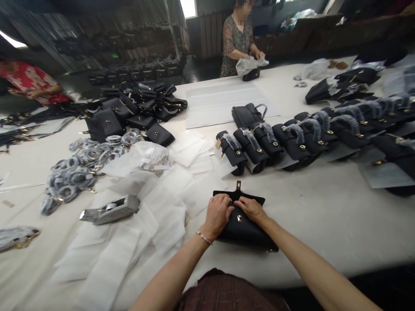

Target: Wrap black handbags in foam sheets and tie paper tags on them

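Note:
A black handbag (pixel 249 233) with a gold clasp on its front lies on the table right before me. Its flap (pixel 256 198) is folded back, away from me, with a gold fitting at the tip. My left hand (pixel 220 214) is closed on the bag's opening edge, fingers bent over it; a bracelet is on that wrist. Beside it, my right hand (pixel 251 209) grips the same edge, its fingertips partly hidden at the opening. What lies inside the bag cannot be seen.
White foam sheets (pixel 119 255) and a grey tape dispenser (pixel 118 210) lie left, near wrapped coiled straps (pixel 68 179). A row of black handbags (pixel 259 144) with wrapped handles stands right; more bags (pixel 129 112) are piled behind. Two people work across the table.

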A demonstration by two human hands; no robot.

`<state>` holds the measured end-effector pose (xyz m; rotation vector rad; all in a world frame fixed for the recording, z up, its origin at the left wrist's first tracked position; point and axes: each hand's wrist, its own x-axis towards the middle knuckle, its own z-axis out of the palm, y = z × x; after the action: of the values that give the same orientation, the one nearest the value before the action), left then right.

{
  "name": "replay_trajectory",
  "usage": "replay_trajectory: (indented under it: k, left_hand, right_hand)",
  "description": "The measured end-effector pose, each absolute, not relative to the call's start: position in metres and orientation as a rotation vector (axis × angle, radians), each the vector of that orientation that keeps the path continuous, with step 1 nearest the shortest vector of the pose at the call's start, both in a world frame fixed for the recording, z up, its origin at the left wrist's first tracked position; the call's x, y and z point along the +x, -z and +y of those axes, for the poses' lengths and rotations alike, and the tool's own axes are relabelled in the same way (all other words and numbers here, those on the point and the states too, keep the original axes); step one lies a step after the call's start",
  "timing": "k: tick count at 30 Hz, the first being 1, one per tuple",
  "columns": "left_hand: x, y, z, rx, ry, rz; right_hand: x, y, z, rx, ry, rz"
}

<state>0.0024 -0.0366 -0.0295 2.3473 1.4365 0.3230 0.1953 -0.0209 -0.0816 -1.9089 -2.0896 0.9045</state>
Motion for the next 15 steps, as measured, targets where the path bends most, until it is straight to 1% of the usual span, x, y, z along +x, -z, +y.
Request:
replay_trajectory:
  k: [2,4,8,11,15]
  left_hand:
    - [-0.001,0.029,-0.055,2.451,-0.389,1.222]
    - [-0.003,0.034,-0.069,2.527,-0.331,1.101]
    - [-0.004,0.048,-0.078,2.501,-0.243,1.132]
    - [-0.003,0.05,-0.075,2.429,-0.277,1.171]
    - [0.0,0.047,-0.073,2.402,-0.301,1.145]
  right_hand:
    - [0.196,0.084,-0.021,-1.898,-0.922,-2.08]
    - [0.195,0.086,-0.021,-1.9,-0.922,-2.073]
    - [0.196,0.082,-0.022,-1.862,-0.882,-2.111]
    - [0.202,0.076,-0.032,-1.824,-0.79,-2.129]
    - [0.212,0.081,-0.048,-1.897,-0.631,-2.06]
